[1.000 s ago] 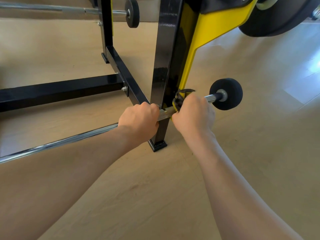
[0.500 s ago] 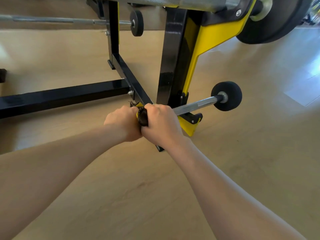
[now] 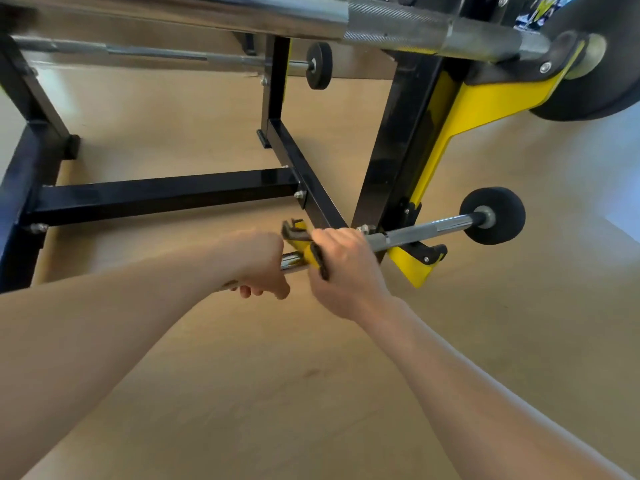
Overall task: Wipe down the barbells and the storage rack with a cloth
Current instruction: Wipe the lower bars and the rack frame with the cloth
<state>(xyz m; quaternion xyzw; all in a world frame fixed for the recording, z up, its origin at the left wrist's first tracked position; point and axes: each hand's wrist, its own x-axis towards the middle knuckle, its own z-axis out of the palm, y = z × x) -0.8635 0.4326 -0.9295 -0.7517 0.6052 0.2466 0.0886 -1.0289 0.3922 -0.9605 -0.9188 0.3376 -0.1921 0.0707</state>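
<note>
A chrome barbell (image 3: 426, 227) lies low on the rack's yellow hook (image 3: 417, 268), with a small black end plate (image 3: 493, 215) at its right. My left hand (image 3: 258, 263) is closed around the bar left of the upright. My right hand (image 3: 341, 268) grips a yellow cloth with black trim (image 3: 304, 237) wrapped over the bar just right of my left hand. The black storage rack (image 3: 166, 194) spreads behind, its near upright (image 3: 398, 150) bearing yellow brackets. A thick knurled barbell (image 3: 381, 27) crosses the top of the view.
A third thin barbell (image 3: 166, 53) with a small black plate (image 3: 319, 65) rests on the far side of the rack. A large black plate (image 3: 599, 84) hangs at the top right. Light wooden floor (image 3: 311, 393) lies under my arms.
My right hand slid the cloth leftward along the low bar, from beside the upright towards my left hand. My left hand shifted left too. The view tilted up, showing the thick upper bar.
</note>
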